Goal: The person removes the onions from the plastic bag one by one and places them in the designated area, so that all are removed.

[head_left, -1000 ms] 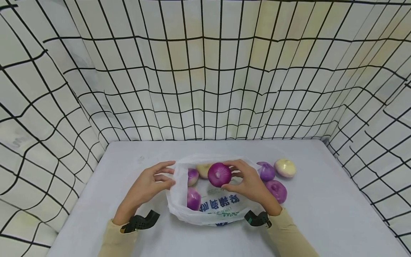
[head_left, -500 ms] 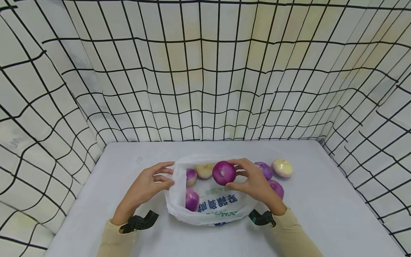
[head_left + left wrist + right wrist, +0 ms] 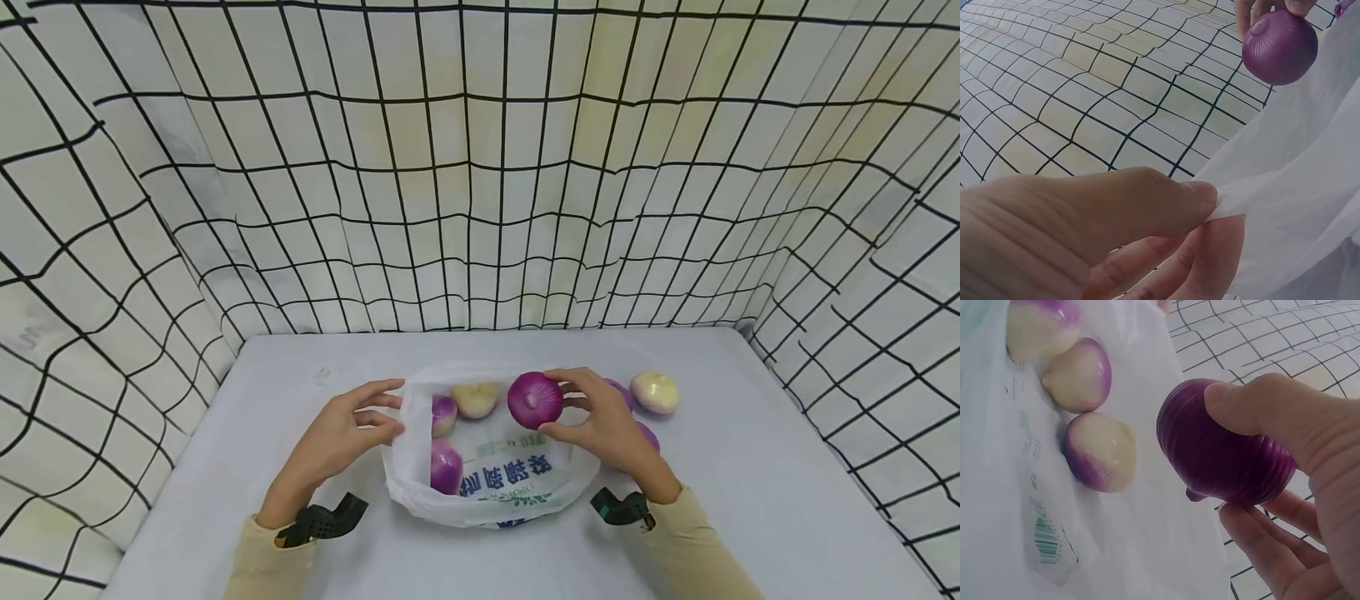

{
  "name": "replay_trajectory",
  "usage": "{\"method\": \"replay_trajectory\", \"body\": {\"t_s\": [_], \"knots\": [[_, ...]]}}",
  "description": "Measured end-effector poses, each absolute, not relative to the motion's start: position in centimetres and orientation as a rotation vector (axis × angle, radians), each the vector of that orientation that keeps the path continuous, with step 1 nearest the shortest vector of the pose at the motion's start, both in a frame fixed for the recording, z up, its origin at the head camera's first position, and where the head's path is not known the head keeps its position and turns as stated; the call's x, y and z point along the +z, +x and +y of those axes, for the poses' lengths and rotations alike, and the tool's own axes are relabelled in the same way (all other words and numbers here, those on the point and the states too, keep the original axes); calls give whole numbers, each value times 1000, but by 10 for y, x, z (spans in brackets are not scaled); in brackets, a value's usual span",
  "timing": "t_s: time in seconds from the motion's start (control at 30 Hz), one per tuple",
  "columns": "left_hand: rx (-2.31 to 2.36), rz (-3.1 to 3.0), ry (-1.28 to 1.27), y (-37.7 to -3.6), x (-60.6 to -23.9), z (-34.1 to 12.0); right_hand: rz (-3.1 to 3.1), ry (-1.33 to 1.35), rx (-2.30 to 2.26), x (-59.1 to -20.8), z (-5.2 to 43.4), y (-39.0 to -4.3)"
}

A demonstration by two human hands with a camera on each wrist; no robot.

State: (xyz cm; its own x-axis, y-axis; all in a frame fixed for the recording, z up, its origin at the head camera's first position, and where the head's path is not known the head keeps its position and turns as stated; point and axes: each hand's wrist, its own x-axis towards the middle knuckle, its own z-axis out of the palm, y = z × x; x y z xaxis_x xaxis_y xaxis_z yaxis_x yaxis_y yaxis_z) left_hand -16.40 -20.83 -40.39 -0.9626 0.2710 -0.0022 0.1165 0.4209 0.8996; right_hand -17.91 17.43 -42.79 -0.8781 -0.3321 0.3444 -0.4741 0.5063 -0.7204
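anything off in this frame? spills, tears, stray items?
Nothing stands out. The left hand pinches the plastic bag rim open, the right hand holds a purple onion above it; no tear shows.

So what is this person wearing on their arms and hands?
Both hands are bare: no gloves or rings show on the left hand or the right hand. Long, plain beige sleeves reach the wrists. At each wrist sits a small black device, with fine perforations on its casing.

Two purple onions (image 3: 637, 417) sit largely hidden behind the right hand (image 3: 607, 425); bag lettering (image 3: 506, 475) unreadable
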Motion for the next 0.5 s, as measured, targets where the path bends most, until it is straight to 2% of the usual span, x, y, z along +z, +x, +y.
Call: {"method": "replay_trajectory", "body": {"t_s": [0.5], "knots": [[1562, 2531, 349, -165, -404, -209, -2594, 636, 1253, -420, 203, -176]]}}
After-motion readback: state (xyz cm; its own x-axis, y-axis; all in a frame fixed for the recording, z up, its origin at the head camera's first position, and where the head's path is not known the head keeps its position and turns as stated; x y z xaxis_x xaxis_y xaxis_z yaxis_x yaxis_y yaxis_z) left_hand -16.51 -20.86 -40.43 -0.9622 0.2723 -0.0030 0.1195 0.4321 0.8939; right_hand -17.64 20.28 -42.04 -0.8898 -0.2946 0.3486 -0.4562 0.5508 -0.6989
